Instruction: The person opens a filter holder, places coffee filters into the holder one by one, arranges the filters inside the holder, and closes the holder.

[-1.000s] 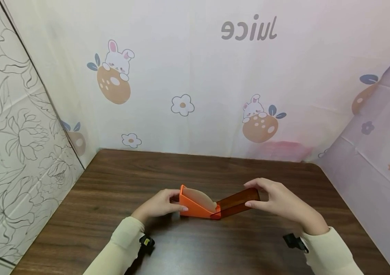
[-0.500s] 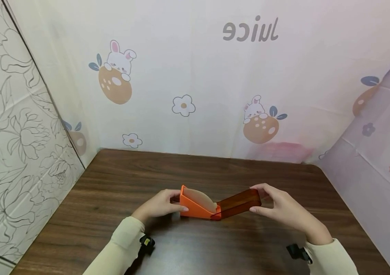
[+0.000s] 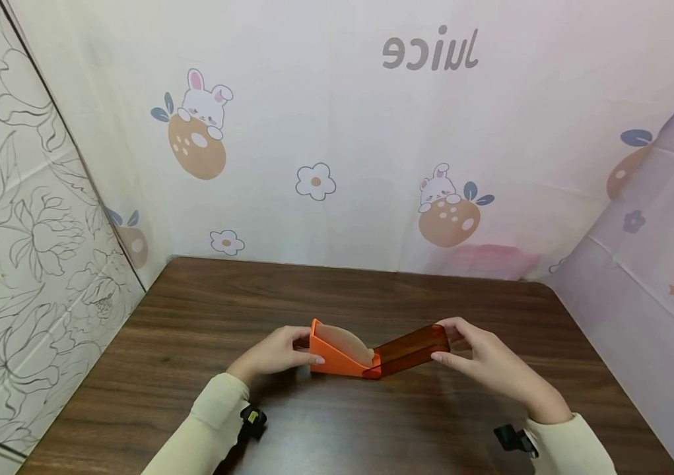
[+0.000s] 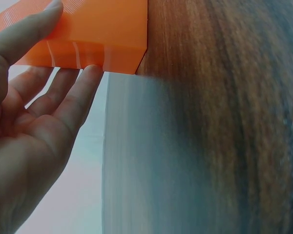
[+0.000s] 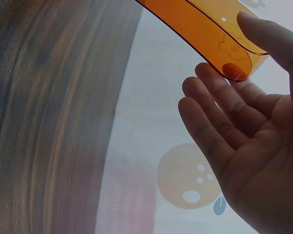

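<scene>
In the middle of the table stands an orange wedge-shaped plastic box (image 3: 337,357). A pale, round-edged flat piece (image 3: 344,342) sticks up inside it; its kind cannot be told. From the box's low right end a see-through amber lid (image 3: 409,351) slopes up to the right, its raised end off the table. My left hand (image 3: 277,355) holds the tall left end of the box, thumb on the near side and fingers against the end wall. At the lid's raised end, my right hand (image 3: 482,356) pinches it between thumb and fingers, which also shows in the right wrist view.
The brown wood-grain table (image 3: 218,303) ends against a printed curtain (image 3: 366,119) at the back. Patterned cloth also hangs on both sides. Each sleeve carries a small black camera mount, such as the left mount (image 3: 253,417).
My right hand has shifted a little to the right, so its fingers sit nearer the lid's outer end. Left hand and box have stayed in place.
</scene>
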The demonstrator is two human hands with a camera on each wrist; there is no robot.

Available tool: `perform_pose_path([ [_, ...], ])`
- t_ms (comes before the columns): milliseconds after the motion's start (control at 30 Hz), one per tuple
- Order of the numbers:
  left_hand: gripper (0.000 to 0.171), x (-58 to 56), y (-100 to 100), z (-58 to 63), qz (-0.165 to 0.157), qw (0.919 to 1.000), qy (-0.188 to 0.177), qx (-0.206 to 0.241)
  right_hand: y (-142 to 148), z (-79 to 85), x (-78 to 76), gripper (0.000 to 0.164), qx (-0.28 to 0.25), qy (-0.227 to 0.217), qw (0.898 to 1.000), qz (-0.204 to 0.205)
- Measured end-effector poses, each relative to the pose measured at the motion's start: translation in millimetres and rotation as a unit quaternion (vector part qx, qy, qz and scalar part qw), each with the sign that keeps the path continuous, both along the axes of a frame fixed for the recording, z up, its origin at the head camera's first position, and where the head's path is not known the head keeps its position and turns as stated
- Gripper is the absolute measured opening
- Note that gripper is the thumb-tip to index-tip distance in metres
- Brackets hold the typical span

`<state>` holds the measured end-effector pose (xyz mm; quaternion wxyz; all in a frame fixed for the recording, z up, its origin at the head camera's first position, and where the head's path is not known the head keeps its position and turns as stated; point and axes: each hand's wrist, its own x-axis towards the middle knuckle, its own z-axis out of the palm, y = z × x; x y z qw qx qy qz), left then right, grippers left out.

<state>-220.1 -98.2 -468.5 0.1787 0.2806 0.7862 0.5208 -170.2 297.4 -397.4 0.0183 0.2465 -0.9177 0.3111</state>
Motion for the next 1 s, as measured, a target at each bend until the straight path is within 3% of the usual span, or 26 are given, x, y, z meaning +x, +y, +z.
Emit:
perform_pose_path([
  [400, 0.023, -0.5, 0.7, -0.3, 0.001, 1.0000, -0.004, 0.003, -1.8, 5.2, -1.4, 0.042, -0.015, -0.036, 0.999, 0.006],
  [800, 0.024, -0.2, 0.3, -0.7, 0.003, 1.0000, -0.007, 0.001, -12.6, 8.3, -5.8, 0.041, -0.024, -0.002, 0.999, 0.030],
  [1000, 0.024, -0.6, 0.3, -1.2, 0.002, 1.0000, -0.007, 0.001, -18.9, 9.3, -7.6, 0.043, -0.036, -0.009, 0.999, 0.031],
])
